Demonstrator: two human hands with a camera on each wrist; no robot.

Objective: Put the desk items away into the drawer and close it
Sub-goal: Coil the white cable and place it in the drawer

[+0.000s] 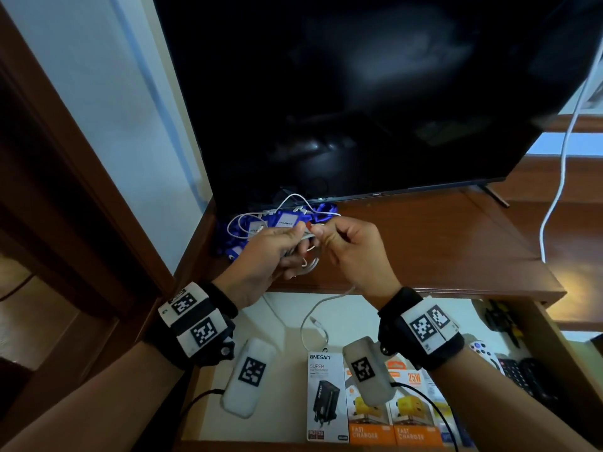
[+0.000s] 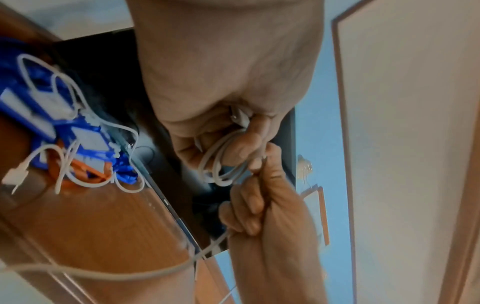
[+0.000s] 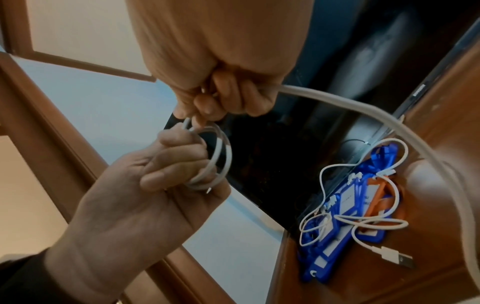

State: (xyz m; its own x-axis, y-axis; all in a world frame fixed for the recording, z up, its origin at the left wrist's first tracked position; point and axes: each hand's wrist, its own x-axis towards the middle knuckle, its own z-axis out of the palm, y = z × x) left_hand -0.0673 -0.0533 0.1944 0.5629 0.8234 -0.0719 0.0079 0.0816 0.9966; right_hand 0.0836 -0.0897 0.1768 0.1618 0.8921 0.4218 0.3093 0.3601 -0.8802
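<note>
Both hands are raised over the desk's front edge, working one white cable. My left hand (image 1: 298, 247) has its fingers curled round the wound coil (image 1: 309, 261), which shows clearly in both wrist views (image 2: 221, 164) (image 3: 221, 158). My right hand (image 1: 323, 236) pinches the strand beside the coil (image 3: 376, 115). The cable's loose tail (image 1: 313, 321) hangs into the open drawer (image 1: 287, 314) below. A second white USB cable (image 3: 363, 224) lies tangled on blue and orange lanyard card holders (image 1: 277, 221) (image 3: 337, 209) at the desk's back left.
A large dark TV (image 1: 359, 93) stands on the brown desk (image 1: 440, 243). The drawer holds charger boxes (image 1: 326, 396) (image 1: 394, 419), with remotes and dark items at its right (image 1: 522, 370). A white cord (image 1: 561, 164) hangs at the right. A wooden door frame (image 1: 65, 177) is at the left.
</note>
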